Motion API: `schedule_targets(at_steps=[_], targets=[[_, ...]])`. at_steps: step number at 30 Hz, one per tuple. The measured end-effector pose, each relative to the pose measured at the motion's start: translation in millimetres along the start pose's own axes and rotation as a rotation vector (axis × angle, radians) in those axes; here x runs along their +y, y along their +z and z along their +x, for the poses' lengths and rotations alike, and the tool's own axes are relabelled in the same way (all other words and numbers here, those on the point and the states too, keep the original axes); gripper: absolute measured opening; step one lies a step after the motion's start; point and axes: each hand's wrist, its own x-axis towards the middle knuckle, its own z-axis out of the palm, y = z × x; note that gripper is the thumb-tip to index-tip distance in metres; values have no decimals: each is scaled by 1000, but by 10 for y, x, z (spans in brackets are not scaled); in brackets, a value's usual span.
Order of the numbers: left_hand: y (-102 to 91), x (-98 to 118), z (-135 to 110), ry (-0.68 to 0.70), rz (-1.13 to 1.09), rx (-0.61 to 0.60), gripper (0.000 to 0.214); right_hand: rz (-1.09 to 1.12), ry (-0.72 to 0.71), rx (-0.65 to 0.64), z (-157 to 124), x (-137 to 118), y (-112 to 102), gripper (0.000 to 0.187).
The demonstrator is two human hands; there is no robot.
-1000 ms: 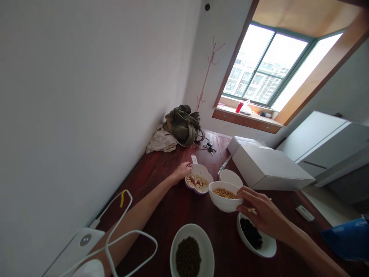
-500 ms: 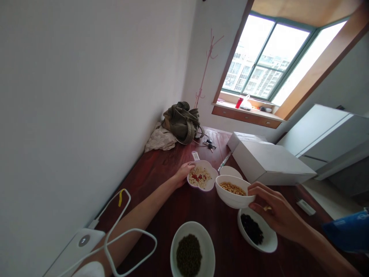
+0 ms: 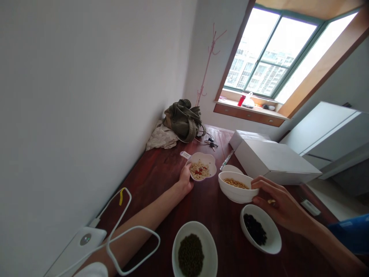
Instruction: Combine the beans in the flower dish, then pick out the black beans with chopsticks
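Note:
My left hand (image 3: pixel 186 179) is closed on the near left rim of a flower-shaped dish (image 3: pixel 211 160) with a tagged handle; pale seeds and red bits (image 3: pixel 199 169) lie in it. My right hand (image 3: pixel 273 202) grips the right rim of a white bowl (image 3: pixel 236 194) of yellow beans (image 3: pixel 236 183), fingers inside the rim and thumb outside. Behind that bowl another white bowl (image 3: pixel 230 168) is partly hidden. Below my right hand sits a bowl (image 3: pixel 273 243) of black pieces (image 3: pixel 255 229). Nearest me stands a bowl (image 3: pixel 211 250) of small dark green beans (image 3: pixel 190 255).
A dark green bag (image 3: pixel 183 121) and a patterned cloth (image 3: pixel 162 137) lie against the wall, with keys (image 3: pixel 211 144) beside them. White boxes (image 3: pixel 276 159) stand at the right. A white cable (image 3: pixel 135 229) loops over my left forearm, near a white device (image 3: pixel 86 240).
The flower-shaped dish has turned and tilted in my left hand, and its handle now points further left. The bowl in my right hand appears slightly higher and further right.

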Motion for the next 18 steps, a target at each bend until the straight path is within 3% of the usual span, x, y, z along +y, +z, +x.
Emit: schedule_targets(at_steps=[6, 18], targets=[[2, -55, -166, 167, -22, 1, 34, 19, 31, 5, 10, -3, -60, 15], [-3, -162, -180, 270, 134, -51, 47, -73, -14, -13, 53, -31, -71, 14]])
